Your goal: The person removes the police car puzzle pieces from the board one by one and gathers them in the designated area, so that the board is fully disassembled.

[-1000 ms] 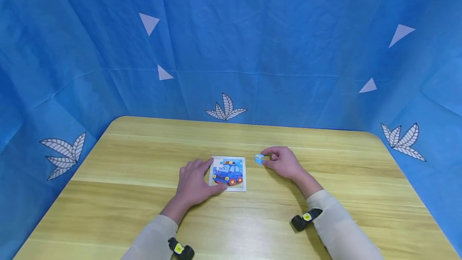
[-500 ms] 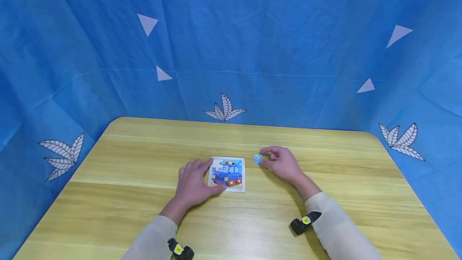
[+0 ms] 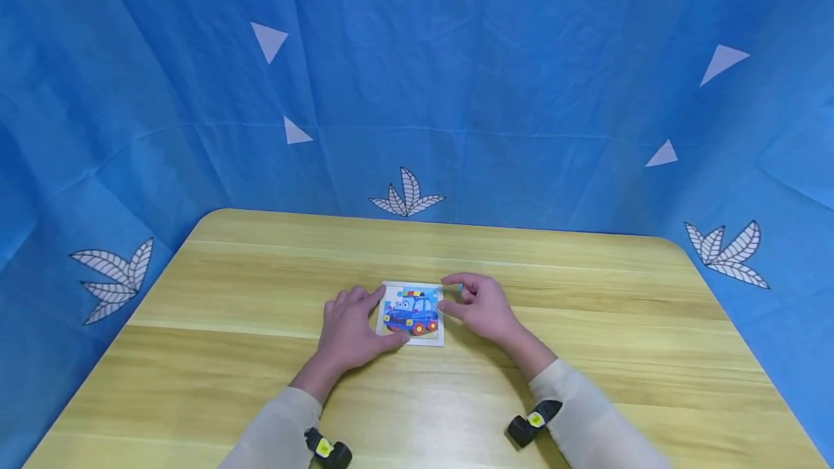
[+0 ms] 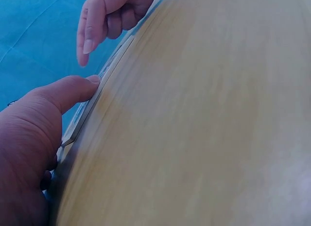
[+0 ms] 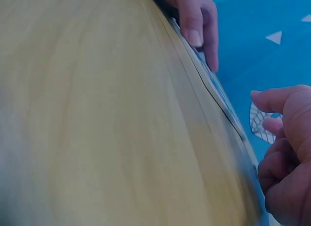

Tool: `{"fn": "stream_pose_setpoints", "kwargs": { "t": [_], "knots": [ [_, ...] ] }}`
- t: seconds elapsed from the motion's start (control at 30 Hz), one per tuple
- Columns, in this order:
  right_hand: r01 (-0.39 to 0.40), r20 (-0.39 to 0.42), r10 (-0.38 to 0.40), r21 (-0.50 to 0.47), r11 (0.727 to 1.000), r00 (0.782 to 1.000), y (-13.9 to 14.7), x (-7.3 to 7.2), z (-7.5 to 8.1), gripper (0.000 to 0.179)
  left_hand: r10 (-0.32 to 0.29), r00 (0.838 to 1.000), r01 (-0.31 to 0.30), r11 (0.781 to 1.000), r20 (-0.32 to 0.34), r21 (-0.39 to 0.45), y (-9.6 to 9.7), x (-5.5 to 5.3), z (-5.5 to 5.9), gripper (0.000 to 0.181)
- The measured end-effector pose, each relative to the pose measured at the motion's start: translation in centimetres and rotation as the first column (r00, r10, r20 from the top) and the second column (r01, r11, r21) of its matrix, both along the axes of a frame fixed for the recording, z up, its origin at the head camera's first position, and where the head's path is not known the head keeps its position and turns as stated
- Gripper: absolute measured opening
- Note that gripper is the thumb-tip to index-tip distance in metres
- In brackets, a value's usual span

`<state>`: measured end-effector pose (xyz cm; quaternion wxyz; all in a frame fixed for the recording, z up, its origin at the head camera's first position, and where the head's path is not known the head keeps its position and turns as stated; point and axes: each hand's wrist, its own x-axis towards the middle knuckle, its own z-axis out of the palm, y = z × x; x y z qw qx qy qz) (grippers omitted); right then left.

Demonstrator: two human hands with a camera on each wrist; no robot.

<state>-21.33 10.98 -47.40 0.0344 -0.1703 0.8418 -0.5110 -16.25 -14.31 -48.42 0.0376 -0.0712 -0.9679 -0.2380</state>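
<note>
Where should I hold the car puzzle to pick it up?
Probably by its white border, from the near side: the car puzzle lies flat, so that thin edge should be easiest to pinch, and it is uncovered right of the left hand.

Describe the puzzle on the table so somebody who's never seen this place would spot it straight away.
Find the wooden table in front of the blue cloth, and look between the left hand and the right hand. There, touched by the left hand, lies a square puzzle in a white frame. Its red-wheeled blue cartoon car sets it apart from the wood grain around it.
</note>
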Motion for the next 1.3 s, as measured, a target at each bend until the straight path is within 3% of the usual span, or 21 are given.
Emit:
{"fn": "stream_pose_setpoints", "kwargs": {
  "t": [0.2,0.57,1.0,1.3],
  "knots": [
    [-0.020,0.021,0.020,0.014,1.000,1.000,-1.4,0.2,0.2,0.040,-0.002,1.000,0.002,1.000,0.003,-0.006,0.0,0.0,0.1,0.102],
    [-0.129,0.024,0.129,0.031,0.991,0.991,-3.5,-1.0,0.5,0.043,-0.006,1.000,0.006,1.000,-0.006,-0.011,0.0,0.0,0.1,0.101],
    [-0.294,0.065,0.287,0.126,0.948,0.956,-4.2,-2.7,1.0,0.047,-0.003,1.000,0.003,1.000,-0.008,-0.012,-0.1,-0.1,0.0,0.101],
    [-0.325,0.138,0.305,0.155,0.933,0.942,-4.6,-3.7,0.9,0.048,-0.001,1.000,0.001,1.000,-0.018,-0.014,-0.1,-0.2,0.0,0.101]
  ]
}}
